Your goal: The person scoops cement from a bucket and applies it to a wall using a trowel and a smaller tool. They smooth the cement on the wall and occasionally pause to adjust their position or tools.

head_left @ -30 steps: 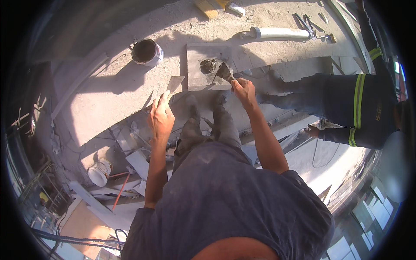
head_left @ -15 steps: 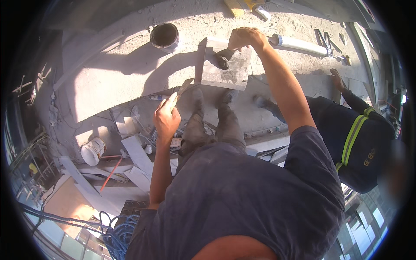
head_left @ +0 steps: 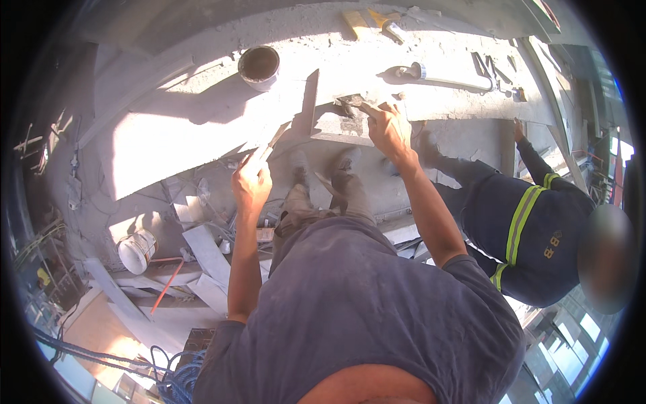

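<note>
My left hand is closed round the handle of a scraper, whose thin blade points up and away toward a pale slab. My right hand grips a putty knife at the near right part of that slab. The knife's tip meets a dark lump of paste on the slab's top, so its blade edge is hard to make out. Dark smears of the same paste lie around the lump. The slab rests on the sunlit ledge, just beyond my feet.
An open bucket with dark insides stands left of the slab. Right of it lie a caulking gun and several small tools. Yellow brushes lie farther back. A co-worker in a dark jacket bends close at right. A white bucket and board scraps lie left.
My right hand has come nearer and lower, from the slab's far right corner to its near right side. My left hand has shifted slightly left. The co-worker has moved slightly left.
</note>
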Demonstrator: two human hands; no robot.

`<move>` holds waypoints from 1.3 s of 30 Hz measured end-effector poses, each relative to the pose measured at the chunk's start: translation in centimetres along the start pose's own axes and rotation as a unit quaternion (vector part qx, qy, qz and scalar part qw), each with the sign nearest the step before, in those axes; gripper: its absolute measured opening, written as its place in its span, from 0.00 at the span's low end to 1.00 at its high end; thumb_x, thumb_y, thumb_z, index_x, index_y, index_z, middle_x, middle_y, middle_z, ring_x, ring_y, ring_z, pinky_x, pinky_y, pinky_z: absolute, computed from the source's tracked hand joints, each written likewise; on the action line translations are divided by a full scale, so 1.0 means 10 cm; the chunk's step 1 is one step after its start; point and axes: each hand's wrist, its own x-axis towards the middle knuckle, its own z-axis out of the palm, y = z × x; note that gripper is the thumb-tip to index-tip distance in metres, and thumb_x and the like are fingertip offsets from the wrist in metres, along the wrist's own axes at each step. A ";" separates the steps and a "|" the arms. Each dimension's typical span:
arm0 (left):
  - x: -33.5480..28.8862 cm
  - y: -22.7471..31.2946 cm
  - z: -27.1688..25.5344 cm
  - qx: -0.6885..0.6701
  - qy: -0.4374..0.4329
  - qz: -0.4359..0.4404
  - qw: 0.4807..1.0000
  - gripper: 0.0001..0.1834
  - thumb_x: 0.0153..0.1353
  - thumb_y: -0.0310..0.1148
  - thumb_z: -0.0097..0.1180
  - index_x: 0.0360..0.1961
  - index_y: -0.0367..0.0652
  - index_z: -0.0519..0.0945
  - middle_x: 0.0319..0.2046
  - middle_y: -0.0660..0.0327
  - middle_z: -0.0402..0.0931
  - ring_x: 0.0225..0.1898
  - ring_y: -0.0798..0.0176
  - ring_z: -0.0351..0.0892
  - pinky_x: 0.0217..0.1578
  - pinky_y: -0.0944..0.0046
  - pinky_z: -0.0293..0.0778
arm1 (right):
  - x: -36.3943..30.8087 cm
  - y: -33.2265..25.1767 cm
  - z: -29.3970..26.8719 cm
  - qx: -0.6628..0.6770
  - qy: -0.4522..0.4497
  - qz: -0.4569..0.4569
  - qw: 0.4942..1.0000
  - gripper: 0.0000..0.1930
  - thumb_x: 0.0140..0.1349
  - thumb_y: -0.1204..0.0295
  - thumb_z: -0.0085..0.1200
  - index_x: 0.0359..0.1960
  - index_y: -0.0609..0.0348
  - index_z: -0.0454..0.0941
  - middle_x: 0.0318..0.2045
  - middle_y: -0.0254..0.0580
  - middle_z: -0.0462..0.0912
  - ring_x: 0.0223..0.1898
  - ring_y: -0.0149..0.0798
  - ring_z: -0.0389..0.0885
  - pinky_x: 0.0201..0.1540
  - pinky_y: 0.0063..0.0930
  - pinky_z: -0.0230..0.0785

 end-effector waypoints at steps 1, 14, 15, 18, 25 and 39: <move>0.05 -0.02 -0.02 0.004 -0.001 0.010 1.000 0.18 0.65 0.21 0.61 0.54 0.38 0.90 0.43 0.48 0.90 0.43 0.44 0.90 0.45 0.53 0.84 | -0.11 0.03 0.20 0.015 -0.004 0.030 0.999 0.25 0.63 0.75 0.58 0.61 0.45 0.91 0.42 0.52 0.90 0.47 0.54 0.88 0.54 0.48 0.81; -0.03 -0.07 -0.10 0.042 -0.043 -0.022 0.998 0.09 0.59 0.25 0.57 0.39 0.34 0.84 0.31 0.44 0.80 0.31 0.35 0.81 0.34 0.44 0.76 | -0.33 -0.08 0.70 0.538 -0.017 0.369 0.758 0.20 0.74 0.65 0.60 0.63 0.59 0.88 0.36 0.44 0.91 0.24 0.30 0.79 0.25 0.28 0.70; -0.03 -0.07 -0.11 0.048 -0.056 -0.032 0.997 0.08 0.59 0.25 0.57 0.38 0.34 0.83 0.31 0.44 0.80 0.31 0.35 0.80 0.34 0.45 0.76 | -0.35 -0.07 0.68 0.421 -0.013 0.339 0.841 0.19 0.73 0.66 0.60 0.62 0.56 0.88 0.36 0.46 0.91 0.25 0.37 0.82 0.28 0.33 0.74; 0.05 0.02 -0.14 0.032 -0.053 -0.063 0.996 0.06 0.58 0.25 0.57 0.36 0.35 0.82 0.31 0.44 0.80 0.31 0.34 0.80 0.34 0.44 0.76 | -0.22 -0.36 0.09 0.112 0.018 0.237 0.965 0.18 0.67 0.66 0.61 0.58 0.44 0.91 0.42 0.52 0.91 0.41 0.62 0.91 0.47 0.53 0.83; 0.12 0.08 -0.13 0.034 -0.055 -0.083 0.994 0.07 0.58 0.24 0.57 0.37 0.37 0.84 0.33 0.44 0.83 0.37 0.35 0.84 0.39 0.41 0.79 | 0.05 -0.27 -0.05 0.018 0.046 0.082 0.995 0.20 0.61 0.73 0.58 0.53 0.42 0.94 0.41 0.56 0.89 0.45 0.56 0.91 0.47 0.51 0.84; 0.00 -0.08 -0.28 -0.065 -0.006 -0.094 0.993 0.21 0.64 0.25 0.62 0.58 0.41 0.89 0.50 0.46 0.91 0.51 0.41 0.91 0.54 0.51 0.85 | -0.16 0.63 0.06 0.464 -0.083 0.286 0.834 0.21 0.67 0.57 0.67 0.49 0.64 0.93 0.27 0.40 0.91 0.24 0.28 0.83 0.25 0.25 0.71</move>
